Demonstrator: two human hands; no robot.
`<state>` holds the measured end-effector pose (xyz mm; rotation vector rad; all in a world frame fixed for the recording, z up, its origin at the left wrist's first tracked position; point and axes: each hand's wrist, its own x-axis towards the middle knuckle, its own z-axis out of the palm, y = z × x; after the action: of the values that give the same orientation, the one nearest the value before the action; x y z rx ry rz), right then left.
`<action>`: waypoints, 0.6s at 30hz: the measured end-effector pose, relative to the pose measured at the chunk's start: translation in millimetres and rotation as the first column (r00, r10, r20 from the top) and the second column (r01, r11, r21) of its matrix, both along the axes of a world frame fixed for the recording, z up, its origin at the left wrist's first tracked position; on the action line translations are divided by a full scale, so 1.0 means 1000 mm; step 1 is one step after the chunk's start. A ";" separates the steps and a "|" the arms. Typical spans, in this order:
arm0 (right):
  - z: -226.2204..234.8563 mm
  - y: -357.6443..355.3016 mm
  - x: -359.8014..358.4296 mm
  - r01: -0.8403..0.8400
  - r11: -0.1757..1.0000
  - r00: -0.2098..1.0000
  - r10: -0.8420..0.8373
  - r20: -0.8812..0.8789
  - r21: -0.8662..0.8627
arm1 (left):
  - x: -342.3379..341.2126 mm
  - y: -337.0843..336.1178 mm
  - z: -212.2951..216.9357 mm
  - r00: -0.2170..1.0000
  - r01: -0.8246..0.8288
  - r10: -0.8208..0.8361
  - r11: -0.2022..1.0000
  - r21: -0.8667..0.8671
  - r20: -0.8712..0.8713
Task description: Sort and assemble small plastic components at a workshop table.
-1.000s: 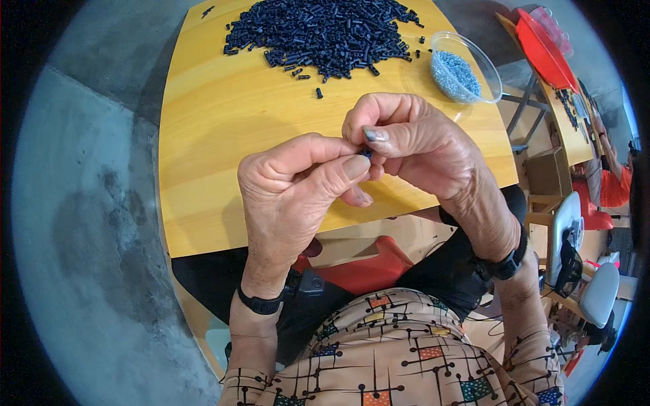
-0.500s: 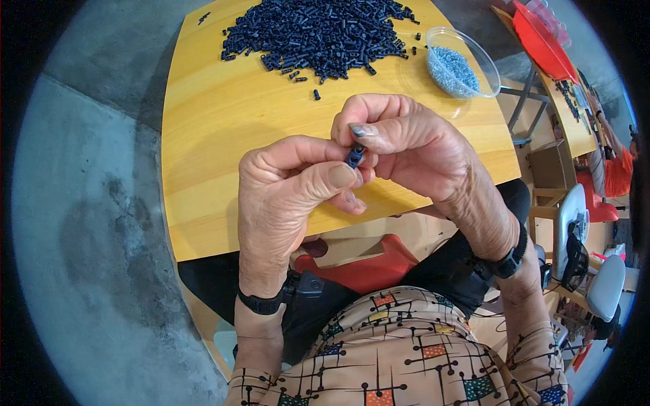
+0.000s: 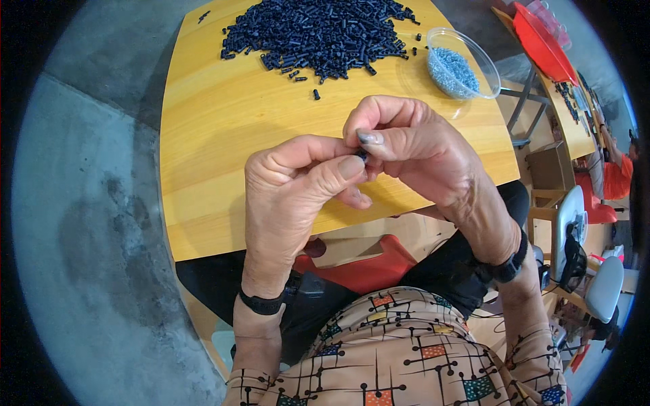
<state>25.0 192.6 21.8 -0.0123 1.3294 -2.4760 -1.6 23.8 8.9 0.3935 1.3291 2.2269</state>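
Above the near part of the yellow wood-grain surface (image 3: 203, 189), in the head view, a small dark cylindrical part (image 3: 362, 156) is held between the two hands. It is pinched between thumb and forefinger of the left hand (image 3: 291, 183); the right hand (image 3: 423, 149) is closed at its upper end, thumb drawn against forefinger. Whether a second small piece is gripped by the right hand cannot be told. Compared with half a second earlier, the fingertips have been brought closer together: the part, then exposed along much of its length, is now largely covered, and only a short dark end is left visible. By judgement, the handling of this one part is being continued with both hands. No change is noted in the heap of dark cylindrical parts (image 3: 318, 34), in the stray part (image 3: 316, 95) lying apart on its near side, or in the clear round bowl (image 3: 482, 64) of silvery-blue pieces (image 3: 453, 71).
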 end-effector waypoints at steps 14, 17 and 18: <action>-0.010 0.003 0.003 0.082 0.997 0.997 -0.082 -0.006 -0.005 | -0.003 0.012 -0.019 0.992 -0.061 0.052 0.995 -0.080 -0.111; -0.010 0.005 0.002 0.080 0.997 0.997 -0.080 0.012 0.023 | -0.005 0.010 -0.017 0.989 -0.037 0.017 0.991 -0.132 -0.149; -0.011 0.006 0.002 0.086 0.996 0.996 -0.087 0.017 0.027 | -0.004 0.011 -0.017 0.989 -0.040 0.020 0.991 -0.130 -0.148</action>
<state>26.9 198.3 10.9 0.0754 1.3818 -2.5237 -6.1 34.4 -8.2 0.4988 1.5588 2.1538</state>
